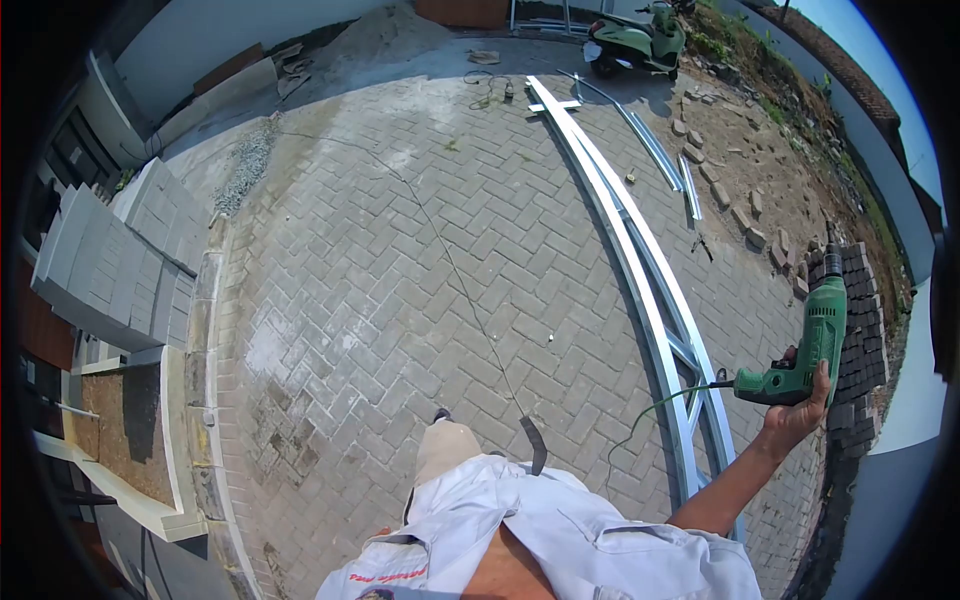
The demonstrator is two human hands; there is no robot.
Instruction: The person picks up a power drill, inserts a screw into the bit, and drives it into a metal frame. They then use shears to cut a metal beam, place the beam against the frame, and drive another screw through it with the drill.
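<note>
holding a green drill at the right of the frame, with right hand closed around it near the grip, chuck and bit toward the upper right. cannot make out any pressure on the trigger. cannot see the left hand, so cannot tell its state.

judging by the raised drill and the lack of visible contact at the bit, seems to be carrying or readying the tool rather than boring. probably calls next for a firm grip, a chosen spot to aim at, and care with the green cord, trailing from the handle leftward across the metal truss and down toward the bottom of the frame; could snag there.

beyond the tool, to see the truss lying on the paving from upper centre to lower right, near loose metal strips at upper right. farther out, to note dark stacked tiles at the right edge, a parked scooter at the top right, a thin dark wire across the middle, and grey blocks stacked at the left.
</note>
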